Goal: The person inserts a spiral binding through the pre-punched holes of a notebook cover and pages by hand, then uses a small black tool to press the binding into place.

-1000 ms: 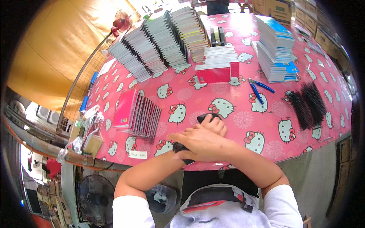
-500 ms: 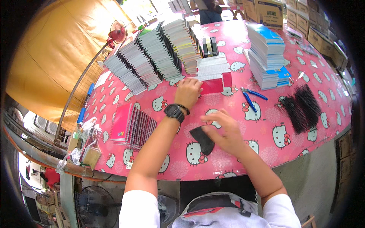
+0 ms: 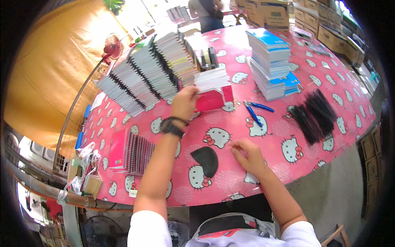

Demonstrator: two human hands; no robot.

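My left hand [image 3: 185,103] reaches far over the table, its fingers closed on the left edge of a pink cover [image 3: 209,101] at the front of a stack of white paper sheets [image 3: 212,77]. The cover looks slightly raised; its contact with the fingertips is partly hidden. My right hand [image 3: 249,156] hovers over or rests on the near part of the table, fingers curled, with nothing visible in them. Left of it lies a flat black half-round piece [image 3: 207,161]. Blue-handled pliers [image 3: 256,112] lie spread beyond my right hand.
Pink notebooks [image 3: 131,154] stand in a row at left. Long rows of spiral-bound books [image 3: 152,68] fill the far left. A tall stack of blue-covered books [image 3: 269,61] stands at far right, with black binding coils [image 3: 313,117] nearer. Another person [image 3: 207,14] stands beyond the table.
The view has shifted, so the table's things sit farther left. My right hand has moved right, away from the black piece, and its fingers have curled. My left hand now grips the pink cover's edge.
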